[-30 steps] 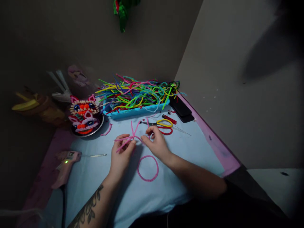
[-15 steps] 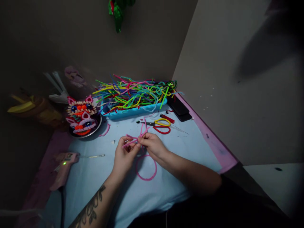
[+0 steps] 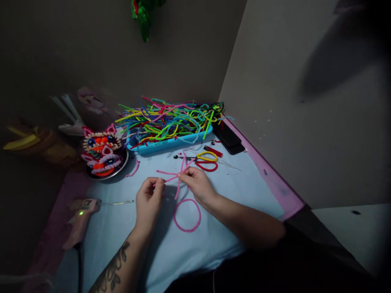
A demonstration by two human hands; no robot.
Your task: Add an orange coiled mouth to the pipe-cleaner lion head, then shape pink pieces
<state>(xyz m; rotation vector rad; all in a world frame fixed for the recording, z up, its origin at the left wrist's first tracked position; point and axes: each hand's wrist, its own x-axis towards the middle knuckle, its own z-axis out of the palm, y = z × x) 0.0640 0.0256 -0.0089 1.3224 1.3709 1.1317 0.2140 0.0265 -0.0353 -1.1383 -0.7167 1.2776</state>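
Several pink pipe cleaners (image 3: pixel 177 190) cross at one point and fan out like a star above the table. My right hand (image 3: pixel 197 184) pinches them at the crossing, thumb and fingers pressed together. One arm of the star runs left into my left hand (image 3: pixel 149 199), whose thumb and forefinger are closed on it. Just below the hands a ring of pink pipe cleaner (image 3: pixel 200 215) lies flat on the cloth. Scissors (image 3: pixel 207 162) with one yellow and one red handle lie beyond my right hand.
A blue tray (image 3: pixel 171 144) heaped with coloured pipe cleaners stands at the back. Left of it, a metal bowl (image 3: pixel 124 167) holds fuzzy animal faces. A pink glue gun (image 3: pixel 81 221) with a lit green light lies left. A red lighter (image 3: pixel 213 151) and black phone (image 3: pixel 229 138) lie right.
My left hand has drawn away to the left and slightly down, along one pink arm. The star's arms are more spread. My right hand keeps its pinch at the crossing.
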